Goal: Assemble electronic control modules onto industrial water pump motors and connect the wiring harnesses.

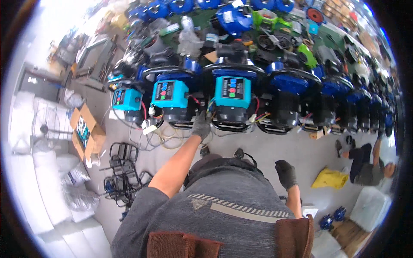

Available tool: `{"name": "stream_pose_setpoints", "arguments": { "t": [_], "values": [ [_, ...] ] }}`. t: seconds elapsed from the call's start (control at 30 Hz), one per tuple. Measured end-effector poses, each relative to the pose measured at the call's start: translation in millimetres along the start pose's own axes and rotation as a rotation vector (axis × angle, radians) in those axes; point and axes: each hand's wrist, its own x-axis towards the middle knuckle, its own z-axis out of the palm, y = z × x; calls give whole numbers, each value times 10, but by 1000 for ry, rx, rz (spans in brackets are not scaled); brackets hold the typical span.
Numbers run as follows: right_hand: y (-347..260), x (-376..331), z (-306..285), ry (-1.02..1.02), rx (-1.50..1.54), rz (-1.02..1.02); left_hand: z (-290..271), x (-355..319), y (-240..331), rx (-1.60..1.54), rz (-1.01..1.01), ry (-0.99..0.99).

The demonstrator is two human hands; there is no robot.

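Note:
My left hand (200, 126), in a dark grey glove, reaches into the gap between two blue and black motor-pump units. Its fingertips are lost against the dark parts and thin wires there. On its left is a unit with a teal control box (170, 94); on its right stands another with a larger teal control box (232, 93). Red wires (258, 104) and white connectors hang beside the boxes. Off to the right, my gloved right hand (286, 174) is held away from the bench with curled fingers. Whatever may be inside that fist is hidden.
More pump units (287, 99) without teal boxes line the bench rightward. Black metal frames (122, 167) and an open cardboard box (89, 136) stand on the floor at left. A yellow sack (330, 178) lies at right, near another person (371, 165).

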Motion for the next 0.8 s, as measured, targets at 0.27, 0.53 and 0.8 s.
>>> {"name": "stream_pose_setpoints", "arguments": {
  "t": [0.27,0.53,0.8],
  "values": [
    [115,-24,-106,160,147,114,-801,-321,254,28,44,127],
    [-10,420,75,218,1068,472,-2135,68,1906,111,658,522],
    [107,1143,511,105,1554,724,-2040,1000,2395,476,482,121]
  ]
}}
